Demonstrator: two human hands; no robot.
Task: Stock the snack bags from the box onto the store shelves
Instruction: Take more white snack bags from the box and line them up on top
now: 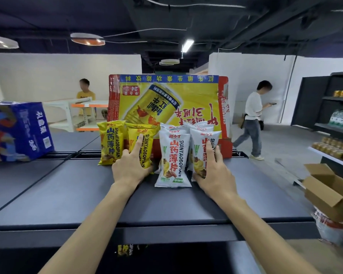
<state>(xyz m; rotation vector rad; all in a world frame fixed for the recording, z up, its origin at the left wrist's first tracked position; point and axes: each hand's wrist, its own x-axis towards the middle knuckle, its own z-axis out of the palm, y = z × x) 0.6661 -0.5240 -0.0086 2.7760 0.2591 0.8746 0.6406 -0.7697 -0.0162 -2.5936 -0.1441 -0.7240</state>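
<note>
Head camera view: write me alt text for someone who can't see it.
Two bare hands stand snack bags upright on a dark grey shelf top: the left hand holds a yellow bag, the right hand a white bag. More yellow and white bags stand beside them, in front of an upside-down yellow and red drinks carton.

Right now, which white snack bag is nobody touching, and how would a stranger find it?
Find the big yellow-and-red drinks carton standing at the back of the dark shelf top. In front of it, the untouched white bag stands furthest forward, between the held yellow bag on its left and the held white bag on its right.
</note>
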